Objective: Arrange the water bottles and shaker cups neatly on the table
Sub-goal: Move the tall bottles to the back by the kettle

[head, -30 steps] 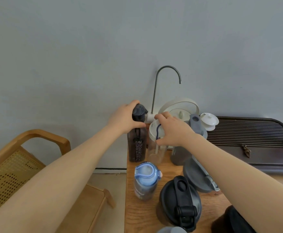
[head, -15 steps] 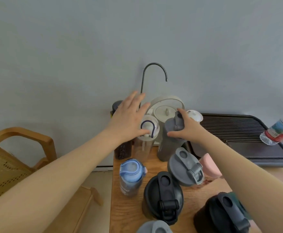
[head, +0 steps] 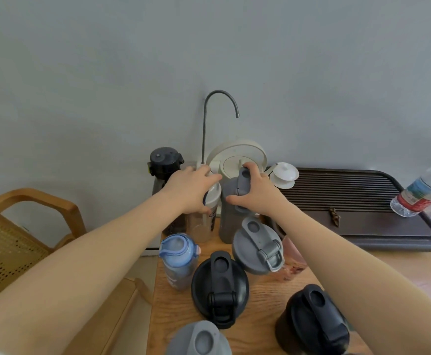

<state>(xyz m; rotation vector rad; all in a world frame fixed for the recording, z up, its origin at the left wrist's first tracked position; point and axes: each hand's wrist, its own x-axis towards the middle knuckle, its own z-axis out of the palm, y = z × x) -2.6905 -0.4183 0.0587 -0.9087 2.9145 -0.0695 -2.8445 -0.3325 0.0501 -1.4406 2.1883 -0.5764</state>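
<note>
Chair (head: pixel 17 226) of wood and cane stands at the far left, beside the wooden table (head: pixel 258 298). At the table's back left corner is a dark bottle (head: pixel 165 162) with a black cap, upright against the wall. Just right of it, the left hand (head: pixel 192 192) is closed over the white lid of a clear bottle (head: pixel 204 224), fingers wrapped around the rim. Touching or nearly touching that bottle stands a tall grey bottle (head: pixel 231 221), and the right hand (head: pixel 256 196) grips its top, thumb on the near side, fingers curled over the flip cap.

Nearer the camera, from the left: a blue-lidded bottle (head: pixel 178 260), a black shaker cup (head: pixel 219 285), a grey shaker cup (head: pixel 259 245), and another black shaker cup (head: pixel 314 321); a grey lid (head: pixel 200 339) shows at the bottom edge.

Behind the hands are a curved water spout (head: pixel 204 129) and a cream kettle (head: pixel 235 156). To the right lies a dark slatted tray (head: pixel 350 198) with a plastic bottle (head: pixel 422 193) lying tilted at its far right end.
</note>
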